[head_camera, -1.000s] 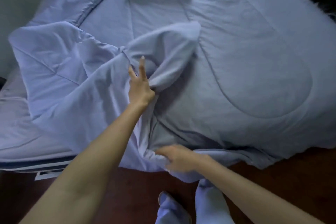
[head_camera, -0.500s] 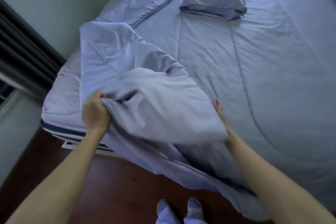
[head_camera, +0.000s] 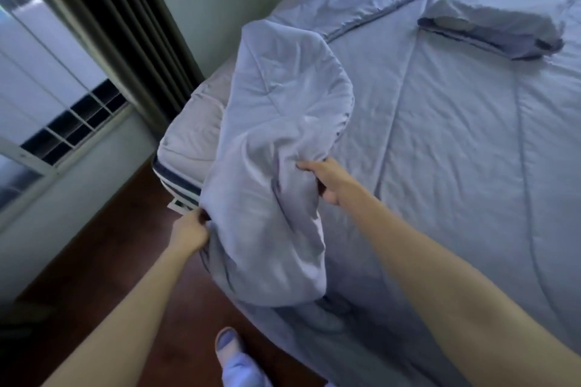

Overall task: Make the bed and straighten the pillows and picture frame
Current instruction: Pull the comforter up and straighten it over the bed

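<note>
1. Now we have the folded-over corner of the comforter [head_camera: 283,141] bunched up between our two hands at the foot corner of the bed [head_camera: 471,166], on the side by the window [head_camera: 47,88].
2. Our left hand [head_camera: 188,231] has its fingers closed on the lower edge of the fabric, just off the mattress corner [head_camera: 188,141]; our right hand [head_camera: 327,179] has its fingers curled tight into a fold higher up.
3. To do this well, we judge the corner should be drawn out and down toward the bare mattress corner, both hands pulling evenly so the fold opens flat rather than twisting.
4. We should keep the grip near the hem, not mid-cloth, so that the edge lands square along the side of the bed.
5. As for looks, the comforter is pale blue and quilted with long stitched lines, soft and puffy, lying fairly smooth over the rest of the bed.
6. A matching pillow [head_camera: 493,28] lies askew near the head, not yet straightened.
7. No picture frame shows from here.
</note>
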The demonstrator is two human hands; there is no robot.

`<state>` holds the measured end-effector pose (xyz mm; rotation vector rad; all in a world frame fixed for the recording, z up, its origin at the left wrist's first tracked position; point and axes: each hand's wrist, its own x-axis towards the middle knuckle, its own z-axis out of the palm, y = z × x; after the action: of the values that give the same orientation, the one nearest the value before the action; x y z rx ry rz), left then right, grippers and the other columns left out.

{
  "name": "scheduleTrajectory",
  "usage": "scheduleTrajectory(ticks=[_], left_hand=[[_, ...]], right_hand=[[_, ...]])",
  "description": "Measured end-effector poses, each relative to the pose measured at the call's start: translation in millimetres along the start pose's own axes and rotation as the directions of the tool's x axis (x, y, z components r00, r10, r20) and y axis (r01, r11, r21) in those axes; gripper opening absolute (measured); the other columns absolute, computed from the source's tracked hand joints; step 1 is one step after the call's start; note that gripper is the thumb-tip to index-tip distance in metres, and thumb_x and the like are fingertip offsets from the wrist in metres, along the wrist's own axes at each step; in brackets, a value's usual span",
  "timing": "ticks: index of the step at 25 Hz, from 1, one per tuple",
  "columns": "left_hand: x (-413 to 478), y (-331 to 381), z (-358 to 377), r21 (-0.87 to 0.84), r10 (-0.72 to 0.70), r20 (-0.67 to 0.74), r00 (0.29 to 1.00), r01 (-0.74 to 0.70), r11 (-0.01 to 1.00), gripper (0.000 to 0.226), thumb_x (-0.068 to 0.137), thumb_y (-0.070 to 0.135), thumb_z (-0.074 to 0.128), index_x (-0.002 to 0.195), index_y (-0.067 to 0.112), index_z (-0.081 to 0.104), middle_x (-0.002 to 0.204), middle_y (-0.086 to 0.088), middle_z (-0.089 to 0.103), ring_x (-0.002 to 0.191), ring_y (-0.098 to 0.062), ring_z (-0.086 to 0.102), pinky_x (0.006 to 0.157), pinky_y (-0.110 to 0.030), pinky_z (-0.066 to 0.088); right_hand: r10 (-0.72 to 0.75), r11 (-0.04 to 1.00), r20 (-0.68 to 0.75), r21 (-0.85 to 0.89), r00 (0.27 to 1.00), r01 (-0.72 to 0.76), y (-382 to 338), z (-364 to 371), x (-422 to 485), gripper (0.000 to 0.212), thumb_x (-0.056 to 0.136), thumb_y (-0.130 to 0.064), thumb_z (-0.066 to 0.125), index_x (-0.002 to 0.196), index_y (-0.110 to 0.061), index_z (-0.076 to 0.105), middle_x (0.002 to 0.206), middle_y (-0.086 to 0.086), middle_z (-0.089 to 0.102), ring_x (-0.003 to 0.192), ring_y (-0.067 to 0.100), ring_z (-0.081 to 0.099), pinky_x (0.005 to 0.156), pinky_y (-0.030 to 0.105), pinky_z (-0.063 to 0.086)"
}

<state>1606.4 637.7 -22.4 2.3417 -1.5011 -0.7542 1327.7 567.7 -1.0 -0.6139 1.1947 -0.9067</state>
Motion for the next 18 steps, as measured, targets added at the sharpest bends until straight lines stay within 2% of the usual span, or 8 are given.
scheduleTrajectory(ticks=[2, 5, 7, 9, 11, 14, 16, 18], left_hand=[[4.9, 11.3, -7.8, -0.108, -0.146, 0.057, 0.988, 0.152, 0.982, 0.033, 0.087, 0.012, 0.048, 0.117, 0.002, 0.056, 0.126, -0.025, 0.058, 0.114, -0.038, 0.054, 0.090, -0.038, 0.042], [-6.3, 33.4, -20.3, -0.581, 0.104, -0.075, 0.992, -0.128, 0.804, 0.079, 0.084, 0.053, 0.055, 0.149, 0.026, 0.019, 0.153, -0.002, 0.034, 0.138, -0.017, 0.036, 0.111, -0.038, 0.033], [-1.8, 40.9, -42.4, -0.546, 0.280, -0.196, 0.940, -0.342, 0.765, 0.106, 0.066, 0.073, 0.062, 0.146, 0.042, 0.000, 0.156, 0.012, 0.019, 0.141, -0.003, 0.023, 0.113, -0.029, 0.027], [32.4, 26.5, -71.5, -0.350, 0.334, -0.292, 0.896, -0.425, 0.834, 0.116, 0.061, 0.062, 0.074, 0.145, 0.042, -0.003, 0.158, 0.004, 0.013, 0.140, -0.008, 0.025, 0.108, -0.031, 0.031], [79.8, -0.7, -108.6, -0.333, 0.213, -0.319, 0.924, -0.319, 0.887, 0.110, 0.068, 0.038, 0.075, 0.146, 0.040, -0.003, 0.153, -0.010, 0.027, 0.131, -0.027, 0.043, 0.095, -0.038, 0.042], [145.2, -59.6, -156.7, -0.276, 0.124, -0.300, 0.946, -0.210, 0.938, 0.084, 0.075, 0.010, 0.050, 0.142, 0.044, 0.010, 0.111, -0.020, 0.063, 0.089, -0.039, 0.060, 0.071, -0.035, 0.039], [185.2, -105.7, -179.4, -0.244, 0.111, -0.294, 0.949, -0.187, 0.952, 0.069, 0.074, 0.005, 0.045, 0.133, 0.039, 0.035, 0.098, -0.019, 0.067, 0.084, -0.038, 0.061, 0.070, -0.033, 0.038], [206.6, -145.0, -186.9, -0.230, 0.063, -0.280, 0.958, -0.131, 0.964, 0.049, 0.075, 0.004, 0.047, 0.116, 0.029, 0.054, 0.096, -0.018, 0.068, 0.090, -0.039, 0.062, 0.071, -0.033, 0.039]], right_hand=[[-0.112, 0.993, 0.081, 0.046, 0.990, 0.109, -23.0, 48.1, 12.7, 0.031, 0.076, -0.002, 0.071, 0.107, -0.004, 0.064, 0.097, 0.012, 0.070, 0.087, 0.025, 0.066, 0.084, 0.038, 0.056], [-0.264, 0.960, 0.139, -0.060, 0.954, 0.275, -57.2, 138.3, 30.4, 0.032, 0.078, -0.002, 0.067, 0.108, -0.011, 0.059, 0.074, -0.002, 0.065, 0.061, 0.008, 0.062, 0.053, 0.018, 0.051], [-0.298, 0.938, 0.207, -0.118, 0.932, 0.326, -69.1, 202.7, 42.3, 0.039, 0.083, 0.000, 0.061, 0.119, -0.012, 0.052, 0.084, 0.001, 0.064, 0.065, 0.003, 0.064, 0.055, 0.018, 0.050], [-0.250, 0.924, 0.305, -0.209, 0.919, 0.321, -68.3, 265.0, 57.7, 0.045, 0.088, 0.001, 0.056, 0.131, -0.011, 0.046, 0.113, 0.012, 0.062, 0.096, 0.015, 0.062, 0.082, 0.029, 0.053], [-0.136, 0.916, 0.417, -0.292, 0.899, 0.274, -61.0, 319.2, 74.3, 0.043, 0.092, 0.003, 0.049, 0.132, -0.009, 0.044, 0.123, 0.022, 0.057, 0.105, 0.026, 0.056, 0.097, 0.040, 0.048], [0.048, 0.911, 0.583, -0.358, 0.811, 0.204, -61.2, 368.4, 96.7, 0.037, 0.091, 0.001, 0.045, 0.127, -0.012, 0.047, 0.096, 0.016, 0.056, 0.084, 0.027, 0.053, 0.072, 0.033, 0.050], [0.101, 0.897, 0.523, -0.417, 0.846, 0.150, -66.4, 383.9, 109.0, 0.036, 0.092, -0.011, 0.051, 0.127, -0.020, 0.048, 0.093, 0.003, 0.057, 0.082, 0.015, 0.055, 0.071, 0.028, 0.043], [-0.046, 0.863, 0.289, -0.471, 0.956, 0.184, -70.2, 377.3, 126.3, 0.035, 0.094, -0.017, 0.051, 0.128, -0.023, 0.050, 0.109, 0.001, 0.060, 0.093, 0.016, 0.055, 0.084, 0.034, 0.042]])
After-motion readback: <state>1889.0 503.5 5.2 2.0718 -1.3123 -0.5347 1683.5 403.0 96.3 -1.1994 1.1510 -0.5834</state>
